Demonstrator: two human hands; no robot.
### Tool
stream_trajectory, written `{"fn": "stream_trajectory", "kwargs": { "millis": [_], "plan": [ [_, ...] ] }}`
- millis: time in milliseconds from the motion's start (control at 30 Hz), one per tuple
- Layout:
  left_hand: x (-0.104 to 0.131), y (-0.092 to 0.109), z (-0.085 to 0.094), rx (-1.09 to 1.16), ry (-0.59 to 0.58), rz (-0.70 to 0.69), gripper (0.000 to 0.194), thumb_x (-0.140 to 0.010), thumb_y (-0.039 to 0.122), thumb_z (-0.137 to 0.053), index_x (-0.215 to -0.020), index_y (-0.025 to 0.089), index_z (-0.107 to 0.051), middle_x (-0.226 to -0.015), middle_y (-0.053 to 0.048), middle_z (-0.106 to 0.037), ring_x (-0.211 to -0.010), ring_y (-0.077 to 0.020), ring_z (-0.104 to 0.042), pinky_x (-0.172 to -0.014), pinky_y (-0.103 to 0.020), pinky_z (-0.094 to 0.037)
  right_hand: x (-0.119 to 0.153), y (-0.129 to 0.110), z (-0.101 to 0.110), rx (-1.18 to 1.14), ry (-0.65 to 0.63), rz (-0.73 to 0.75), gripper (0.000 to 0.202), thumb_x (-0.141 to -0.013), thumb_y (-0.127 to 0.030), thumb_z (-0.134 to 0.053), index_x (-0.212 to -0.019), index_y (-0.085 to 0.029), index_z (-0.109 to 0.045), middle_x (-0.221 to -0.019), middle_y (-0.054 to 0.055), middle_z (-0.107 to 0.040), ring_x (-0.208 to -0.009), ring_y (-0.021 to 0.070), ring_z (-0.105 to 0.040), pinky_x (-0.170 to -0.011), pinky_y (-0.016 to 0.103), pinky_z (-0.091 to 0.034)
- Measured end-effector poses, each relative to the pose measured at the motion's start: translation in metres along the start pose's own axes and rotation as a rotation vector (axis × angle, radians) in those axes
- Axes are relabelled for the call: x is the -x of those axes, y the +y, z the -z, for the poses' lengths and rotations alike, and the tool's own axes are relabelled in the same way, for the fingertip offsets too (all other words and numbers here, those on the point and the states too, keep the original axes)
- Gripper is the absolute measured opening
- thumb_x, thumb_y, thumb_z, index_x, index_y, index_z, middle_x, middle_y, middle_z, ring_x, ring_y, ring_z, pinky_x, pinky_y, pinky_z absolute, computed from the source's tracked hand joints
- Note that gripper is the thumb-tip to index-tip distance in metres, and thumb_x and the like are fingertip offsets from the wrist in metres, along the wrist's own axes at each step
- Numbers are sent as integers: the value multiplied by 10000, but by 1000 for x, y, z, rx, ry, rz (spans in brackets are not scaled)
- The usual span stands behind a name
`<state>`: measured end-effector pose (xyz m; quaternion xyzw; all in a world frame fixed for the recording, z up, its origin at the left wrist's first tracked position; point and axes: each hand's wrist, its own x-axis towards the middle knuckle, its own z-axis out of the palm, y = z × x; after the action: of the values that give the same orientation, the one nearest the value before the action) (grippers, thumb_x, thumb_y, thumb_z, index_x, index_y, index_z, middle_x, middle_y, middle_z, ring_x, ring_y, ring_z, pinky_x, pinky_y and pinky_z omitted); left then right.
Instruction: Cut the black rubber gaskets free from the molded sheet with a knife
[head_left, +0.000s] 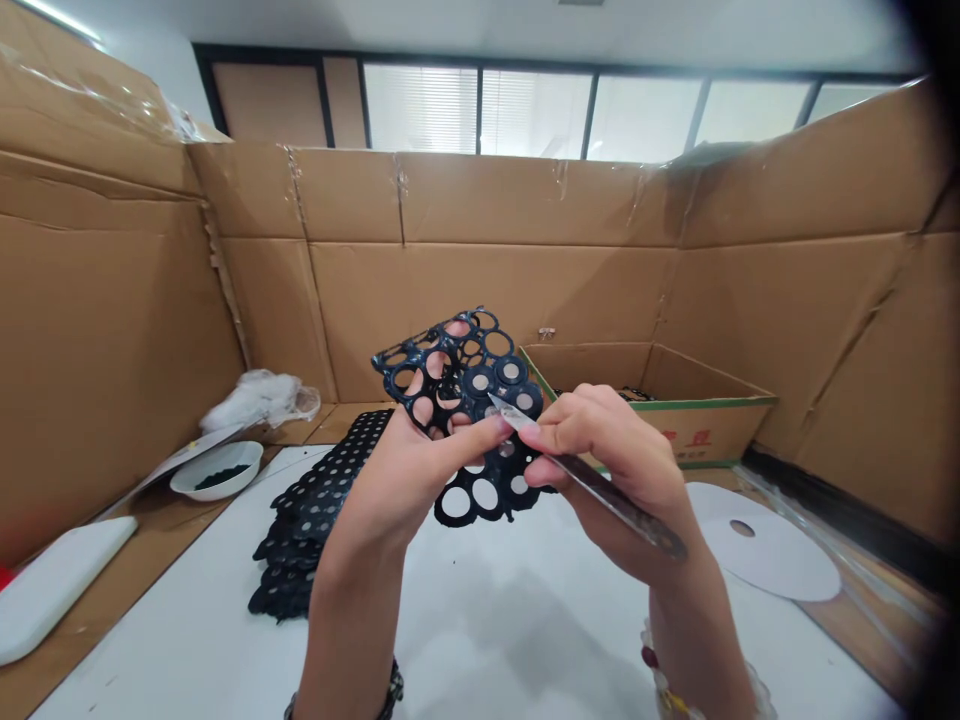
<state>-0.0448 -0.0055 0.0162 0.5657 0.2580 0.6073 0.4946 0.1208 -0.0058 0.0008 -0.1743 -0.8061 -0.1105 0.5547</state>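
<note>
My left hand (420,450) grips a black rubbery sheet (457,505) full of round holes, raised above the white table. Some of its rings still hold discs with pale centres; others are open. The sheet bends over my fingers, hiding some of them. In my right hand (615,460) is a craft knife (607,490) with a thin metal handle, its pointed blade touching or very near the sheet beside my left thumb. To the left lies a stack of similar black sheets (330,500) with pale dots.
A white bowl (217,470) with small black pieces stands at left, near a crumpled plastic bag (262,400) and a white slab (60,590). At right are an open cardboard box (720,420) and a white disc (772,540). Tall cardboard walls (480,200) surround the table.
</note>
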Motion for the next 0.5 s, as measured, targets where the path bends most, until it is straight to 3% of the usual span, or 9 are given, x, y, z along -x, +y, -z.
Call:
{"fn": "stream_trajectory", "kwargs": {
  "millis": [133,267,400,500],
  "plan": [
    [5,1,1,22,-42,34,208,-695,72,-771,-807,215,-671,-586,106,-559,-449,-15,-453,-428,-90,-404,1,-1,2,-74,12,-7,116,-919,-259,-600,-830,-198,-558,-679,-32,-569,-682,118,-508,-653,291,-382],
    [13,6,0,-12,-97,42,138,-747,136,-758,-685,188,-646,-566,91,-559,-477,-17,-479,-445,-71,-413,5,-5,7,-263,70,-74,165,-906,-349,-617,-844,-199,-589,-738,-24,-589,-708,118,-533,-681,309,-419],
    [21,9,-3,-159,-46,-33,77,-784,230,-737,-770,224,-662,-751,68,-667,-745,-94,-649,-697,-158,-552,5,-16,13,-256,101,-112,190,-885,-351,-638,-799,-185,-606,-700,-37,-588,-678,108,-534,-687,319,-435],
    [24,9,-10,-376,76,-136,131,-793,239,-716,-902,267,-650,-907,65,-709,-1003,-151,-655,-939,-247,-512,1,-22,10,-21,96,-53,113,-891,-264,-642,-819,-181,-619,-702,-21,-629,-686,120,-542,-663,318,-425]
  ]
}}
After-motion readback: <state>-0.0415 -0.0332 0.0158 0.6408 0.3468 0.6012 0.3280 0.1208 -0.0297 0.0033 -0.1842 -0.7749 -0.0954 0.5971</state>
